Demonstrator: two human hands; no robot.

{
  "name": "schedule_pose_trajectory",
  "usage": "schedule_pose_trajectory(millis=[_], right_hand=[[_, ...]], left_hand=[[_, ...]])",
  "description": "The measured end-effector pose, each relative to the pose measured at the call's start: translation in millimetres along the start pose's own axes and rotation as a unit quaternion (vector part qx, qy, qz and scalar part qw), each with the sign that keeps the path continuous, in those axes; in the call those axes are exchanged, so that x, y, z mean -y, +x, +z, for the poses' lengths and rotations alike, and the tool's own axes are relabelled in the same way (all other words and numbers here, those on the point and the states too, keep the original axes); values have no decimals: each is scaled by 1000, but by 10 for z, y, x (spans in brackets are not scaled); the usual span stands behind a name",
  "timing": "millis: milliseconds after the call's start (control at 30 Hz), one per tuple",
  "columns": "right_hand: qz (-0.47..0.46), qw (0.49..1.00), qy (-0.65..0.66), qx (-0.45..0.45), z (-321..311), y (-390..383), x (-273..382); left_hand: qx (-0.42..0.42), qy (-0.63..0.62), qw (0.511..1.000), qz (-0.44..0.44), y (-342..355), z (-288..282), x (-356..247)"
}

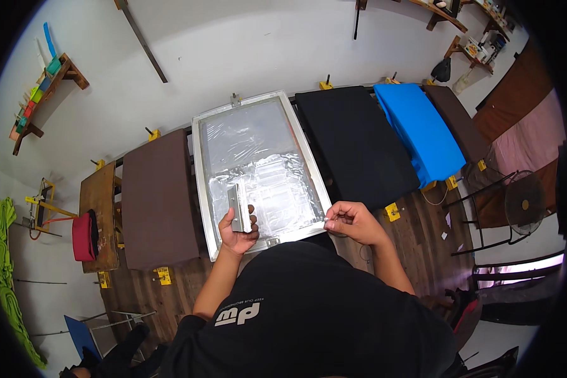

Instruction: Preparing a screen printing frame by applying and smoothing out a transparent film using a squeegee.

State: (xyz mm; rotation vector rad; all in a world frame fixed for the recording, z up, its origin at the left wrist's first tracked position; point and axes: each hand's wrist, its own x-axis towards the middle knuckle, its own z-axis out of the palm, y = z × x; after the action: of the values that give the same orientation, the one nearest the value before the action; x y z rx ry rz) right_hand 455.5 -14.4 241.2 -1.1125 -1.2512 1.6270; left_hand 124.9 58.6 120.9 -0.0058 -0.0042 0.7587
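A screen-printing frame with pale edges lies before me, tilted a little. Wrinkled, shiny clear film spreads over much of its mesh. Above the near left part of the screen, my left hand is closed around a squeegee with a light, flat, upright body. Thumb and fingers wrap its lower end. At the near right corner of the frame, my right hand pinches thumb against fingers, touching the rim. Whatever is between those fingertips is too small to make out.
Left of the frame stand a brown cloth-covered board and a bare wooden one. Black, blue and brown covered boards line the right. Yellow clamps jut from the rails. A fan stands far right.
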Motion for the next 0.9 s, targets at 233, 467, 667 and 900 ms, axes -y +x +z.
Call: schedule_pose_trajectory(millis=[233, 467, 667, 900], right_hand=[[-19, 1000, 5, 4, 204, -36, 152], [-57, 998, 9, 18, 182, -57, 144], [-33, 999, 18, -20, 182, -46, 67], [5, 958, -259, -124, -216, -42, -699]], left_hand=[[23, 6, 1000, -13, 7, 44, 30], [67, 18, 997, -28, 1, -72, 21], [75, 24, 996, -33, 12, 40, 24], [121, -30, 992, -36, 14, 145, 24]])
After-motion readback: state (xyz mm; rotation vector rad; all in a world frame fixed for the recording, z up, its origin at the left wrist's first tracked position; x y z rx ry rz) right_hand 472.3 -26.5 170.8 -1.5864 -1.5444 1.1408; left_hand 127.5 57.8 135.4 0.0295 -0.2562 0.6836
